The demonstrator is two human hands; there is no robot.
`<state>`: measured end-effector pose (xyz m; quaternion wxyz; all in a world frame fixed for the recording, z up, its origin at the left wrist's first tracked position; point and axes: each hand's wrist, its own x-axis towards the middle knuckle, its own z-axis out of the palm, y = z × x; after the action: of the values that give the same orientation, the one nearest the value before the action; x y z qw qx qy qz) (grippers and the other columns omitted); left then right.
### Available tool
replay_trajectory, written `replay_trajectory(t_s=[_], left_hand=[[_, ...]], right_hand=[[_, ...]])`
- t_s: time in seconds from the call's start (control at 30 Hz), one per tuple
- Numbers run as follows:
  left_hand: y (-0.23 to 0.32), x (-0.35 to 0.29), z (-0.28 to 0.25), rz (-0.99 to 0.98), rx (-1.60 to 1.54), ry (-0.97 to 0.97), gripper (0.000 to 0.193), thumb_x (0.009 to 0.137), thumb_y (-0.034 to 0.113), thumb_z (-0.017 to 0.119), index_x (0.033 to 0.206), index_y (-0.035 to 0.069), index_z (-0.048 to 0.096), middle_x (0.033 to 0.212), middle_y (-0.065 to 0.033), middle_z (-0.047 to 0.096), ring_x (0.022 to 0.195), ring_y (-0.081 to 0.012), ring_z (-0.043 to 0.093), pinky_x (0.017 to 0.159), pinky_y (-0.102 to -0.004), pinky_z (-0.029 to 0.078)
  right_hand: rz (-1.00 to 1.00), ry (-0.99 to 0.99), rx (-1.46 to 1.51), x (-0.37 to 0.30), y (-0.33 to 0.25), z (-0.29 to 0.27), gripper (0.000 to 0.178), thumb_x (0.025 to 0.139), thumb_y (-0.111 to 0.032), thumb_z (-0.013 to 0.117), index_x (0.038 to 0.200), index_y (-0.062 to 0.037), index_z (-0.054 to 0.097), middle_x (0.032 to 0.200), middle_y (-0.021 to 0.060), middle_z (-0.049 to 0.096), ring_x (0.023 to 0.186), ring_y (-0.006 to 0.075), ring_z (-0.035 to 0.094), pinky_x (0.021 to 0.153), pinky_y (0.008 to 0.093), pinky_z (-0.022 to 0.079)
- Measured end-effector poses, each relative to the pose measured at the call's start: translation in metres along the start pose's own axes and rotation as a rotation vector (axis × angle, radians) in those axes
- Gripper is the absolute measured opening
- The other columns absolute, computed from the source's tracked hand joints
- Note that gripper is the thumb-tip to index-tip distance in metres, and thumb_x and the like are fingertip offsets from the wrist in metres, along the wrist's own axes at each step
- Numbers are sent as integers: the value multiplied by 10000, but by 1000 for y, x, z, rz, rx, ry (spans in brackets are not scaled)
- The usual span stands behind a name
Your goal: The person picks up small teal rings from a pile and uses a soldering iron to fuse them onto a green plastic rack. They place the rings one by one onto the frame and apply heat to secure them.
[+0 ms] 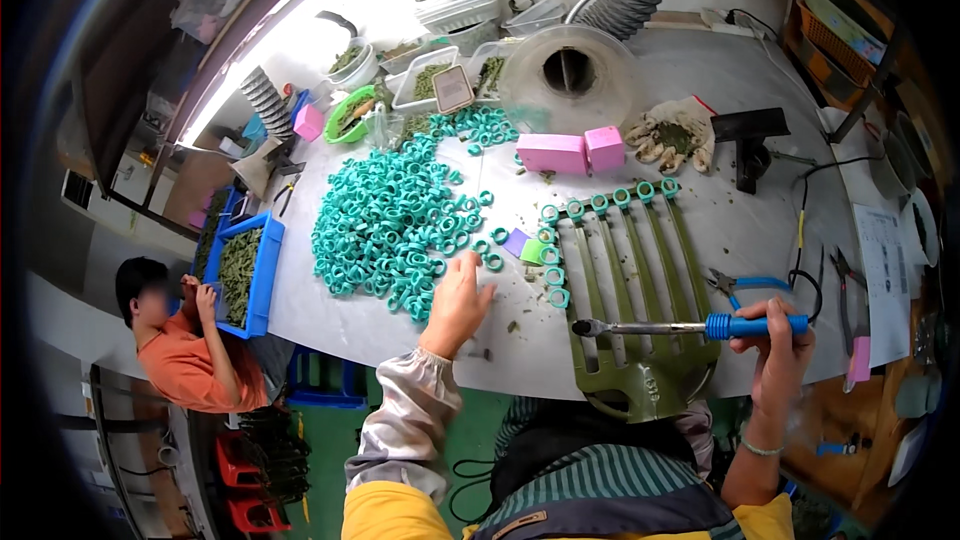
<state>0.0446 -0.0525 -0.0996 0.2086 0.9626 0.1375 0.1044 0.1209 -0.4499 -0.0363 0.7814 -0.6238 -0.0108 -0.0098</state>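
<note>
My left hand (458, 302) is held over the table at the near right edge of a large heap of turquoise rings (385, 225). Its thumb and fingers are apart, and nothing shows between them. In my right hand (782, 360) is the blue handle of a corded soldering iron (650, 328), its metal shaft pointing left. The iron's dark rounded tip lies over the near left part of an olive-green, fork-shaped piece with long bars (640, 355). Turquoise rings (622, 197) line that piece's far edge and its far left side.
Pink blocks (552, 153), a work glove (675, 135) and a black stand (750, 140) are farther back. Blue-handled pliers (748, 282) lie to the right. Tubs and a clear round hood (567, 75) stand behind. A person in orange (195, 365) sits left by a blue tray (262, 275).
</note>
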Motion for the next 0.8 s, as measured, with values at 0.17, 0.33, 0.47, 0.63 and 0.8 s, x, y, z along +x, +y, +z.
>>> replay_trajectory(t_s=[0.17,0.33,0.47,0.63,0.8], left_hand=[[-20,11,-2,24,-150,-203,116,831,43,624,941,21,656,820,-110,639,740,-226,653,688,-327,518],[-61,83,-77,-167,-612,-246,212,878,99,662,1061,-5,685,820,-47,677,760,-136,656,706,-290,543],[-106,127,-135,-207,-1180,696,195,953,164,643,1116,57,632,924,19,633,822,-90,587,730,-216,471],[-92,88,-88,-116,-471,121,177,926,190,680,985,34,741,899,-34,717,772,-106,631,685,-235,493],[-16,43,-23,344,-67,-60,270,792,15,680,1061,38,674,1035,-115,652,1016,-337,611,884,-385,509]], right_hand=[[-11,18,-46,-2,-4,2,328,957,-238,597,804,36,694,781,130,707,509,163,646,476,254,553],[-18,50,-52,-5,-7,3,326,954,-232,589,795,35,686,787,125,698,504,156,635,470,233,539],[-19,50,-57,-5,-8,7,322,951,-230,591,793,34,684,791,127,697,504,155,634,468,226,535],[-19,57,-66,-4,-6,7,328,951,-237,591,788,33,682,791,125,697,506,154,635,466,229,534],[-31,48,-71,-3,-9,4,328,954,-241,590,798,31,687,789,123,696,506,155,636,467,232,535]])
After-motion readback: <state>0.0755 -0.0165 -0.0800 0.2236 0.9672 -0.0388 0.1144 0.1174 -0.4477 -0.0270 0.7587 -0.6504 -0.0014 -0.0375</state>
